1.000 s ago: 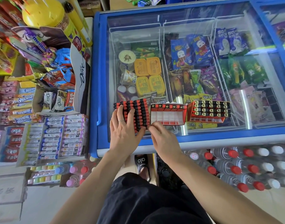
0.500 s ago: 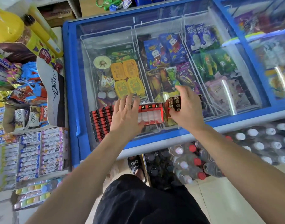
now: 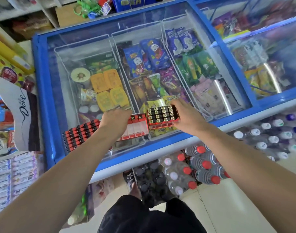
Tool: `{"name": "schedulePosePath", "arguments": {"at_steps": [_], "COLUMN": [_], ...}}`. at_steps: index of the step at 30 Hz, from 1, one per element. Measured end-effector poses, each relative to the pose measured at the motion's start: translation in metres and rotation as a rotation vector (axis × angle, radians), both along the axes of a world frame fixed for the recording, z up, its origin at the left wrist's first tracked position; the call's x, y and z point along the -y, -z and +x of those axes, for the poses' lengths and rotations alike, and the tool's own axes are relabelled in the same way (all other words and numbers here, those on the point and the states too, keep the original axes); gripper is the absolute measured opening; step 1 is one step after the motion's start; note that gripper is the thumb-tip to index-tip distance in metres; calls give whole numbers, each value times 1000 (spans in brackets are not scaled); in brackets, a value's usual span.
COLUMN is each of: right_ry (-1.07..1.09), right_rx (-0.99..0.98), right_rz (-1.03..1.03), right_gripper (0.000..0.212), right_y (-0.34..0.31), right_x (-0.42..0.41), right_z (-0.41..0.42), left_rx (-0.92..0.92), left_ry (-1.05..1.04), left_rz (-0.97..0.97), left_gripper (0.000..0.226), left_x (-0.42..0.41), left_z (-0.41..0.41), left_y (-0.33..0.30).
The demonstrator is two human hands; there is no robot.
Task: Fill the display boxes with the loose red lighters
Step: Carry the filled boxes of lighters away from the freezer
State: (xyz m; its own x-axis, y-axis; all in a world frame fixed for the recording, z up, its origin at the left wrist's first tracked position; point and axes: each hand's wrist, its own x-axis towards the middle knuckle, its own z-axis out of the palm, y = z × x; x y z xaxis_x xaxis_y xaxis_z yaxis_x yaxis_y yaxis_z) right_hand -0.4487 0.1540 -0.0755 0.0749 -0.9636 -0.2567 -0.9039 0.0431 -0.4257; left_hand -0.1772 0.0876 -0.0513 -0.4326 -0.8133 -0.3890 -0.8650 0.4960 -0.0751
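The loose red lighters point(image 3: 81, 137) lie packed in black-capped rows at centre left on the freezer lid point(image 3: 100, 52), long axes running left-right, just left of the left hand point(image 3: 116, 119), whose fingers curl onto the near-empty display box point(image 3: 135, 130). The right hand point(image 3: 186, 115) grips the fuller box point(image 3: 162, 117).

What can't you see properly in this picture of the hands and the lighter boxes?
All in the head view:
- Left hand: its fingertips are blurred, so its hold on the nearly empty box is unclear.
- Right hand: its fingers go behind the fuller box.
- Loose red lighters: the left forearm covers the pile's right end.
- Freezer: packet labels under the glass are too blurred to read.
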Motion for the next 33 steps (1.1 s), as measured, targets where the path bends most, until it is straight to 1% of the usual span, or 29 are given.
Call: {"name": "schedulePosePath", "arguments": {"at_steps": [3,8,10,12,14,15,16,18,20,22,25,27,29,30,33], "right_ry": [1,86,204,335,404,432,458,483,498,471,327,265,284,302,331], "right_rx": [6,96,239,443,566,608,644,681,682,635,482,407,376,366,350], "right_rz": [-33,-49,41,188,303,328,326,267,218,164,80,74,55,33,-5], "right_gripper": [65,59,64,77,92,97,97,88,81,78,73,81,91,90,72], "right_y": [5,7,9,10,14,17,20,26,31,33,36,41,48,52,63], "right_x": [2,-2,-8,-14,-20,-22,-23,-25,-25,-24,-25,-29,-33,-35,-32], "right_z": [-13,-19,-18,-21,-22,-21,-19,-13,-10,-10,-14,-15,-13,-11,-9], "left_rx": [-34,-164,-202,-207,-268,-317,-368,-449,-478,-461,-455,-489,-536,-570,-631], "left_ry": [-6,-94,-141,-215,-324,-390,-469,-648,-770,-821,-920,-995,-1073,-1106,-1143], "left_rz": [-4,-29,-12,17,69,106,145,195,216,220,217,232,254,252,217], "left_gripper": [33,29,37,50,56,57,58,59,55,50,51,56,59,58,49], "left_x": [3,2,-2,-6,-7,-7,-6,-5,-4,-3,-2,-5,-7,-9,-13], "left_z": [-5,-12,-10,-9,-8,-8,-8,-8,-8,-8,-7,-7,-6,-6,-4], "left_y": [2,3,4,8,11,12,12,11,10,11,18,23,28,31,36]}}
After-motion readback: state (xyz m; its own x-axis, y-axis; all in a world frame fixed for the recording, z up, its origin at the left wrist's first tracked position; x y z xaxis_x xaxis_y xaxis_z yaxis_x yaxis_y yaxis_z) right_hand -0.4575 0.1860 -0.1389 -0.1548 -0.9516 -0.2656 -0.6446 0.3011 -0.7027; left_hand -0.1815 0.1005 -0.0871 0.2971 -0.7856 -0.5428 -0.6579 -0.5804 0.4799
